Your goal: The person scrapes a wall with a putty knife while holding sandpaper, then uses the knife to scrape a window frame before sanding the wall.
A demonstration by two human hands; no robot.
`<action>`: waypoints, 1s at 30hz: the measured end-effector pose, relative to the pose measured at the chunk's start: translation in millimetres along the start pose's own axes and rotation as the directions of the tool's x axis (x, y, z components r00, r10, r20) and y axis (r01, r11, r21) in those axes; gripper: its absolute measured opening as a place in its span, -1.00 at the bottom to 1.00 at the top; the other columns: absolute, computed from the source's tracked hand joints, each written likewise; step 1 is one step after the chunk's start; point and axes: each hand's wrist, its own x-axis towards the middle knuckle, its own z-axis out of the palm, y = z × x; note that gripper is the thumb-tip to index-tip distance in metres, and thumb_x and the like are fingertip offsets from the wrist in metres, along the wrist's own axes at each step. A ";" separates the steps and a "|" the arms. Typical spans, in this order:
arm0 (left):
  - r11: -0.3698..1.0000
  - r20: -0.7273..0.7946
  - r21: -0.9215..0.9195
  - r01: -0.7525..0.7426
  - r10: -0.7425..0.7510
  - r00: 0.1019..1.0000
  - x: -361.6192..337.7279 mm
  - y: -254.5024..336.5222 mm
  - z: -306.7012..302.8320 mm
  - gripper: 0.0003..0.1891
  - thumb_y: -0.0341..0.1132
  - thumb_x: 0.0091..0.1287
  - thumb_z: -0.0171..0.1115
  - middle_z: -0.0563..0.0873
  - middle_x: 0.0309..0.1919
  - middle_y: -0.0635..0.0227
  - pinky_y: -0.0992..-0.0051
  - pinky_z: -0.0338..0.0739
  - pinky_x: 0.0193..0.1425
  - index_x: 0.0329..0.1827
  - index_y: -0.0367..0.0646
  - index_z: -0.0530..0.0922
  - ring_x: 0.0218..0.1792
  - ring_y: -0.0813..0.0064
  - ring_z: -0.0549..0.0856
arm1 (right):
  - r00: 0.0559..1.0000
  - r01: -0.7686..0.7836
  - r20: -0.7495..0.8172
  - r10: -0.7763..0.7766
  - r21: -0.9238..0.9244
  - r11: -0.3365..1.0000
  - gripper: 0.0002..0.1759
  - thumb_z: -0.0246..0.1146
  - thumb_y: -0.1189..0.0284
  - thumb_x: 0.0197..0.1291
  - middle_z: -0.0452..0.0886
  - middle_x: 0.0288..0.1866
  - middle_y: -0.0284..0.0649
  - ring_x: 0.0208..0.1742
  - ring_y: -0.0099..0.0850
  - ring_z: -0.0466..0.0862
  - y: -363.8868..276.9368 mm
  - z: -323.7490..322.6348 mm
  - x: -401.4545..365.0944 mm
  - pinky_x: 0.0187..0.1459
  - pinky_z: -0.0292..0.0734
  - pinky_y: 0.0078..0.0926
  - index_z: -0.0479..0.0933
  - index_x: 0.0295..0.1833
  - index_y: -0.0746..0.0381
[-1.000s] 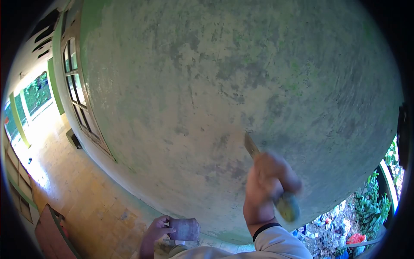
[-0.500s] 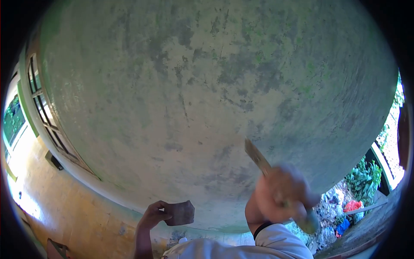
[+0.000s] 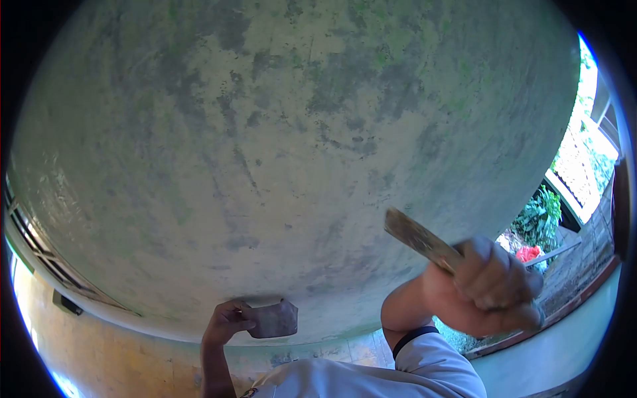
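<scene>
A blotchy grey-green plastered wall point(image 3: 265, 132) fills the view. The right hand point(image 3: 488, 288) has its grip closed tight round a scraper point(image 3: 418, 237), blade slanting up before the wall. The left hand point(image 3: 225, 322) pinches a small brown sheet point(image 3: 273, 320) low down. Yellow tiled floor point(image 3: 119, 358) lies below, garden plants point(image 3: 541, 222) to the right.

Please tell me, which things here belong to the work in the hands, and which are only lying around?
In use:
right hand gripping a flat-bladed tool, pointed at the stained wall
left hand holding a small brown sheet near that wall

Only around:
red object outside
green plants
window frame
dark box low on the left
</scene>
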 end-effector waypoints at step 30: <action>0.979 0.216 -0.183 0.092 -0.051 0.975 -14.8 -17.0 18.8 -0.69 -0.65 0.05 0.28 0.61 -0.32 0.43 0.53 0.50 -0.10 -0.15 -0.22 0.49 -0.23 0.61 0.60 | 0.507 -0.711 0.244 0.827 -0.424 0.561 -0.85 0.29 0.57 0.07 0.49 -0.61 -0.26 -0.64 -0.44 0.45 -32.4 25.9 -192.3 -0.57 0.39 -0.43 0.42 -0.42 0.29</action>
